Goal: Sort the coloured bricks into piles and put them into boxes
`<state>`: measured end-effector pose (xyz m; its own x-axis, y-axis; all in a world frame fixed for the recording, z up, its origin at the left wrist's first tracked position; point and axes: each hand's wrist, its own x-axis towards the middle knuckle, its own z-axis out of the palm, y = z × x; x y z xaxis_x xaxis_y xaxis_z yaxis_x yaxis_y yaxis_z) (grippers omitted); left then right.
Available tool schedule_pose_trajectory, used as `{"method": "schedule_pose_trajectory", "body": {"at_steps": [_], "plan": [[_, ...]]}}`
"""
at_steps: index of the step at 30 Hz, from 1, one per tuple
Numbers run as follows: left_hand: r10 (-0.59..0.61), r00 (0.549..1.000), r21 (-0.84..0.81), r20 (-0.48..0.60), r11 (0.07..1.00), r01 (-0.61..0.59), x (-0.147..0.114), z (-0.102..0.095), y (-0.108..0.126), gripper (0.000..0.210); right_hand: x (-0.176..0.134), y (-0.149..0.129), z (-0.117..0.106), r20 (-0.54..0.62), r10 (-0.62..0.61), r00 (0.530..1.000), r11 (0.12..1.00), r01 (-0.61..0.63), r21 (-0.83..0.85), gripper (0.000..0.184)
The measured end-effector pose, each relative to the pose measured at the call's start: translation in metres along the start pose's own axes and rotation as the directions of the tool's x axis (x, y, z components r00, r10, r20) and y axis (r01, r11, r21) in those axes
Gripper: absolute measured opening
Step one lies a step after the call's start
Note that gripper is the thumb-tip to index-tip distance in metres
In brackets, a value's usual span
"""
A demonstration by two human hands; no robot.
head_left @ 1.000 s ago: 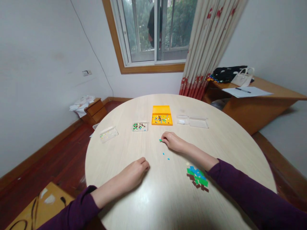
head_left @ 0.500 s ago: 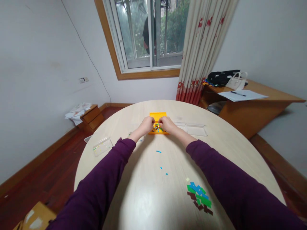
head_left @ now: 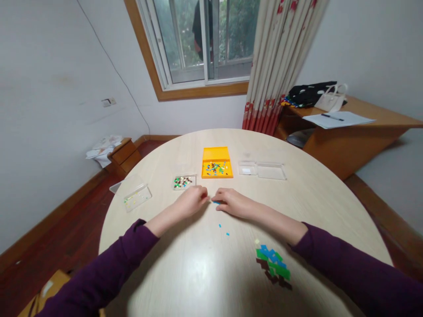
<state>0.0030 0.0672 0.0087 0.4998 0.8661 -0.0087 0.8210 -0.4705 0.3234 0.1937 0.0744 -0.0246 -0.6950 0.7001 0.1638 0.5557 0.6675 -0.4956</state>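
My right hand (head_left: 233,202) rests low over the table, its thumb and forefinger closing around a small flat blue piece (head_left: 216,202). Just across from it, my left hand (head_left: 194,199) has its fingers curled in a pinch; whatever is between them is too small to make out. Beyond both hands an open yellow case (head_left: 216,153) lies with many small coloured pieces (head_left: 215,167) in its front half. A clear tray (head_left: 195,177) of mixed pieces sits past my left hand. Two tiny blue pieces (head_left: 228,234) lie nearer to me.
A clear open case (head_left: 271,171) with a white item lies to the right of the yellow one. At far left is another clear tray (head_left: 138,198) with a few yellow-green bits. Blue, green and brown flat pieces (head_left: 272,264) are grouped by my right forearm on the round table (head_left: 185,273).
Both hands have drawn back toward me from the yellow case, which is now uncovered. My right hand has come onto the blue piece on the table. The view has tilted slightly.
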Motion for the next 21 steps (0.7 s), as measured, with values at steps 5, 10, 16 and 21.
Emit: {"method": "schedule_pose_trajectory", "body": {"at_steps": [5, 10, 16, 21], "plan": [[0.09, 0.989, -0.081, 0.12, 0.993, -0.081, -0.043, 0.021, 0.015, 0.014, -0.007, 0.005, 0.025, -0.091, -0.025, 0.996, 0.999, 0.023, -0.023, 0.02], [0.162, 0.978, -0.122, 0.129, 0.982, -0.147, -0.045, 0.035, 0.024, 0.02, -0.01, 0.009, 0.026, -0.087, -0.099, 0.991, 0.988, 0.088, -0.129, 0.019], [0.235, 0.955, -0.087, 0.179, 0.971, -0.222, -0.039, 0.039, 0.032, 0.025, 0.035, 0.03, -0.024, -0.23, 0.05, 0.972, 0.976, -0.096, -0.193, 0.021], [0.215, 0.955, 0.004, 0.203, 0.975, -0.22, -0.043, 0.04, 0.037, 0.026, 0.085, 0.058, -0.056, -0.292, 0.267, 0.919, 0.925, -0.329, -0.19, 0.027]]}}
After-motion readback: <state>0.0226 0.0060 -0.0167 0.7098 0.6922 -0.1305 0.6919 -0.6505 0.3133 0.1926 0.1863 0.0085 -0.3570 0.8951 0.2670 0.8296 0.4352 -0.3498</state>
